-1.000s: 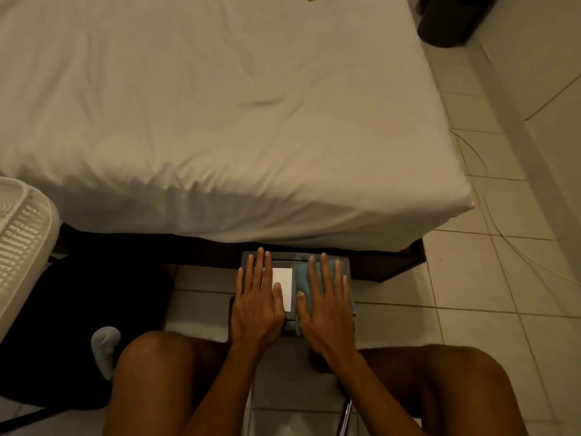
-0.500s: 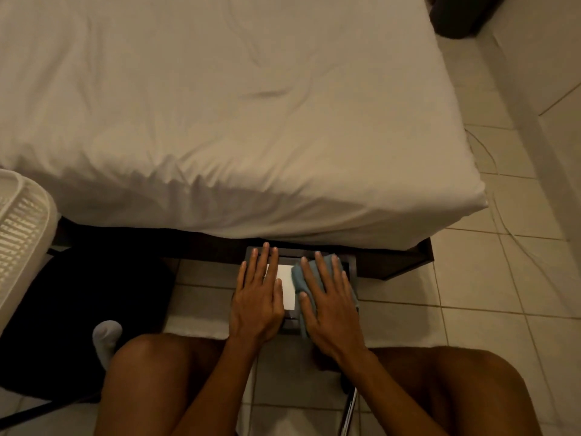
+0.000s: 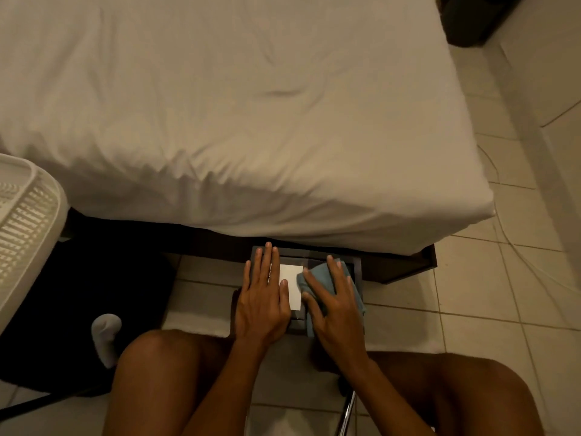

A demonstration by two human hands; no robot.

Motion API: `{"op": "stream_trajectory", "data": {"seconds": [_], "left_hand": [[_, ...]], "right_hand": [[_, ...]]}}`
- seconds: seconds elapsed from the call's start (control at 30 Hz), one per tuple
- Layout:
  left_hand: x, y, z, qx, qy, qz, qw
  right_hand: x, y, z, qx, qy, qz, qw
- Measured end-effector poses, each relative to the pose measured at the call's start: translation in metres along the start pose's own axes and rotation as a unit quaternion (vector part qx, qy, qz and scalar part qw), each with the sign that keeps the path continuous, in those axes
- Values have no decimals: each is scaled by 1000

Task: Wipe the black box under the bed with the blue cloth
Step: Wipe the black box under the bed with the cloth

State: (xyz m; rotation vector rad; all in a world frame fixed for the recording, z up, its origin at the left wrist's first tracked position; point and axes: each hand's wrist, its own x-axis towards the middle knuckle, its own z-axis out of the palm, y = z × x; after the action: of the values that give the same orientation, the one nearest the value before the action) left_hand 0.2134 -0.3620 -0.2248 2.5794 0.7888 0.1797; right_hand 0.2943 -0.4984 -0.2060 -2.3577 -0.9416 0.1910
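The black box (image 3: pixel 301 258) sits on the tiled floor, half out from under the bed (image 3: pixel 239 121), with a white label (image 3: pixel 290 286) on its lid. My left hand (image 3: pixel 262 297) lies flat on the left side of the lid, fingers spread, holding nothing. My right hand (image 3: pixel 334 305) presses flat on the blue cloth (image 3: pixel 317 273), which covers the right side of the lid. The far end of the box is hidden under the mattress edge.
A white slatted basket (image 3: pixel 25 234) juts in at the left. A black mat (image 3: pixel 69 303) with a white sock (image 3: pixel 105 336) lies left of my knees. A thin white cable (image 3: pixel 515 247) runs over the tiles to the right. A dark bin (image 3: pixel 471 17) stands far right.
My right hand has slid the blue cloth slightly up and left across the lid. The left hand has stayed flat on the box. The view has tilted a little.
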Motion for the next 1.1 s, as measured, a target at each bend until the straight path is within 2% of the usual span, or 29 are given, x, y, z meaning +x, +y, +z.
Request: {"op": "stream_trajectory", "data": {"seconds": [0.2,0.4,0.53,0.6,0.7,0.8,0.9,1.0,1.1], "left_hand": [[0,1,-1,4,6,5,1000],[1,2,-1,-6,5,-4,1000],[1,0,0,-8,3,-4,1000],[1,0,1,-11,0,-4,1000],[0,0,1,-7,-6,-8,1000],[0,2,0,-7,-4,-5,1000],[0,3,-1,-6,3,-4,1000],[1,2,-1,-7,4,-8,1000],[1,1,0,-10,4,-13,1000]], "right_hand": [[44,-4,4,19,71,25,997],[15,2,4,-2,63,-18,998],[50,-3,0,-14,83,12,996],[37,-4,2,-20,80,22,996],[0,-3,4,-22,57,5,998],[20,2,3,-14,52,-13,998],[60,-3,7,-6,69,28,997],[56,-4,14,-4,82,83,993],[26,-3,17,-10,72,51,996]]}}
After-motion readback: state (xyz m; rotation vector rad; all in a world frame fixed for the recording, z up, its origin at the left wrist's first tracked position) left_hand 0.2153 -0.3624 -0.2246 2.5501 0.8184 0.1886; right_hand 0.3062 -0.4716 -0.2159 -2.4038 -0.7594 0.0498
